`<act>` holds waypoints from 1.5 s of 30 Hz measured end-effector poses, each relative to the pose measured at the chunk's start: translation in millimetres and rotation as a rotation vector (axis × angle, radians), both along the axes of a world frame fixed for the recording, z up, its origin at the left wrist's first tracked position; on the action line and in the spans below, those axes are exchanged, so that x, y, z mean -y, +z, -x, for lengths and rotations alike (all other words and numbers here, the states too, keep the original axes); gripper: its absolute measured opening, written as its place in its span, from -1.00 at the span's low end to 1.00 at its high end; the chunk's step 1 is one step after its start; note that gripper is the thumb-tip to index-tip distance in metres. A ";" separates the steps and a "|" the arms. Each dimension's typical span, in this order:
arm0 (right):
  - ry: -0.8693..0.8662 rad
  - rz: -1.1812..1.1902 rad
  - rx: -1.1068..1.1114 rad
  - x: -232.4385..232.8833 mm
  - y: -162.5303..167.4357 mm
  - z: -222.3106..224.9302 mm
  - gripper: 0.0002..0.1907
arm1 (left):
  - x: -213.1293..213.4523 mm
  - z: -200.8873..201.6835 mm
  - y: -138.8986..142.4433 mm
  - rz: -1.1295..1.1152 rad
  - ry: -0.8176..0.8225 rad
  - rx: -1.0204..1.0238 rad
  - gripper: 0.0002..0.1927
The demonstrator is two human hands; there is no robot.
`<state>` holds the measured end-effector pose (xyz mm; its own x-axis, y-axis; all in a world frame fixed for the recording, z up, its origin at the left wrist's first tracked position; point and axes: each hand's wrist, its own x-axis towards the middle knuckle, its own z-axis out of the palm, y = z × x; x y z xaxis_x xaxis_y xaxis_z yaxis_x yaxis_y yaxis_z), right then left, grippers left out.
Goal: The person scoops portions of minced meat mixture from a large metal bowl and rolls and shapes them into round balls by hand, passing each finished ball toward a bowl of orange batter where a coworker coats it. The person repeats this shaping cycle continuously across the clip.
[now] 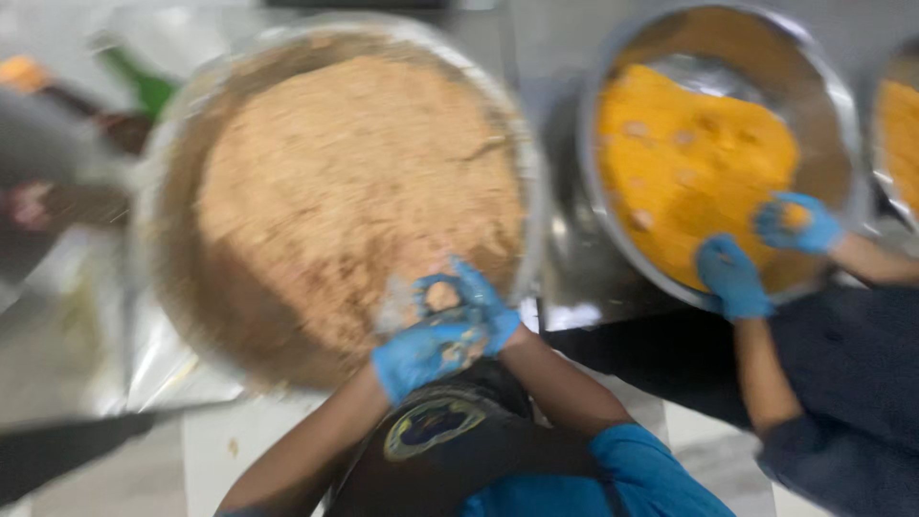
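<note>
Large round metal basin [182, 239], directly ahead of both hands, heaped with tan crumbly mixture [354, 191]. Second metal basin [842, 115], well to the right of the hands, holding orange mixture [689, 153]; a co-worker's two blue-gloved hands work in it (one pinches a small lump). Steel table [565, 249] between the two basins. Left hand [426, 354], blue-gloved, cupped just at the near rim of the large basin, smeared with crumbs. Right hand [474, 297], blue-gloved, touching the left, fingers curled around a small lump of tan mixture [440, 295] held between both hands. Picture blurred; finer detail cannot be told.
</note>
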<state>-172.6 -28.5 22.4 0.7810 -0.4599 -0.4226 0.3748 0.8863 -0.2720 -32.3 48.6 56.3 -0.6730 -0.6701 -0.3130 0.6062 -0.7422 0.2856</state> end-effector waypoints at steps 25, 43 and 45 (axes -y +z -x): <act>0.117 0.906 -1.946 253.0 42.7 394.7 -0.23 | 31.2 1.9 -52.9 -0.295 0.453 0.249 -0.78; -0.039 1.394 -1.063 86.8 123.3 133.6 -0.53 | -7.0 -132.3 -50.9 0.448 -0.167 1.770 -0.47; 0.069 1.275 -0.915 71.4 115.2 83.6 -0.51 | -18.6 -145.8 -45.9 0.614 -0.094 1.855 -0.39</act>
<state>-256.2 -99.8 137.6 0.5209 -0.8449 -0.1219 -0.3596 -0.0876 -0.9290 113.5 67.2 10.4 0.1259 -0.9335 -0.3356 -0.7275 -0.3169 0.6086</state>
